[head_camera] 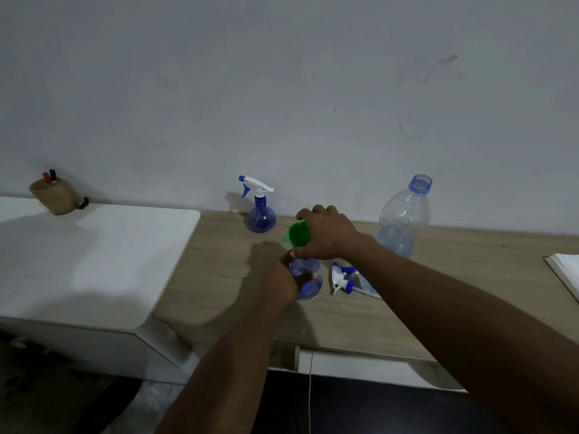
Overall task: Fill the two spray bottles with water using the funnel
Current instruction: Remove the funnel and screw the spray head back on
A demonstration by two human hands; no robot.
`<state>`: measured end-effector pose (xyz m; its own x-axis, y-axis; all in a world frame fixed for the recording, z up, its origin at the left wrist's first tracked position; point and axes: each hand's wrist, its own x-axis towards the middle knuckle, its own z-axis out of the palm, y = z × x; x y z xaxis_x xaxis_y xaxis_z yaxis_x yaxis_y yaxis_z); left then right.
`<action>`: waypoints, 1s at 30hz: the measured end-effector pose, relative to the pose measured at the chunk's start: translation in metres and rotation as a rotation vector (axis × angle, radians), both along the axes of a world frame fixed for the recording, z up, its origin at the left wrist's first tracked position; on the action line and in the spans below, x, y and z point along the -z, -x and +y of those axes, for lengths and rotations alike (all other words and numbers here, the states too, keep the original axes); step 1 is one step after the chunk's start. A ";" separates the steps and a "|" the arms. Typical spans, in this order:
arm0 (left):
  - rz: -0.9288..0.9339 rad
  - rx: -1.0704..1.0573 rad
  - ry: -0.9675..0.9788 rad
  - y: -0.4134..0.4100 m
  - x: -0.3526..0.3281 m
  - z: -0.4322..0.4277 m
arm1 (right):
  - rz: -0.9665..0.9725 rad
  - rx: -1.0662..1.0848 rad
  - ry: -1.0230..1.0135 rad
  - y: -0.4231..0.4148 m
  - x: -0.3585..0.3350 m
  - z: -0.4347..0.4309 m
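Note:
A blue round spray bottle (308,281) without its head stands on the wooden desk (219,270). My left hand (283,277) grips its body from the left. My right hand (326,233) holds a green funnel (297,234) just above the bottle's neck. The removed white and blue spray head (343,278) lies on the desk just right of the bottle. A second blue spray bottle (261,211), with its head on, stands by the wall. A large clear water bottle (402,217), uncapped with a little water at the bottom, stands at the right by the wall.
A white table (94,255) adjoins the desk on the left, with a tan pen cup (56,195) at its back. An open book (567,274) lies at the desk's right edge. A thin cable (310,393) hangs below the desk front.

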<state>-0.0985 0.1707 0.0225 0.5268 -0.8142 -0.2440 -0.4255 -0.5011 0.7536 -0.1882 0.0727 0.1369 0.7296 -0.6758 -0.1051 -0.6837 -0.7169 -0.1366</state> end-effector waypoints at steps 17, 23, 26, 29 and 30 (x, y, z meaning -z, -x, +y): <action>-0.005 0.075 0.107 -0.004 0.002 -0.002 | -0.335 0.206 -0.312 0.046 0.014 -0.018; -0.013 0.100 0.139 -0.005 0.002 -0.001 | -0.381 0.238 -0.418 0.056 0.027 -0.016; 0.031 0.086 0.141 -0.003 0.002 0.000 | -0.410 0.275 -0.478 0.060 0.030 -0.015; 0.114 0.032 0.190 -0.008 0.020 -0.006 | -0.420 0.298 -0.522 0.065 0.033 -0.013; 0.124 0.031 0.186 -0.009 0.023 -0.007 | -0.427 0.304 -0.533 0.067 0.034 -0.012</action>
<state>-0.0898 0.1633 -0.0005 0.4761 -0.8665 -0.1497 -0.3370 -0.3371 0.8791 -0.2556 0.0604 0.1027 0.5692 -0.7909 -0.2245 -0.6510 -0.2668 -0.7106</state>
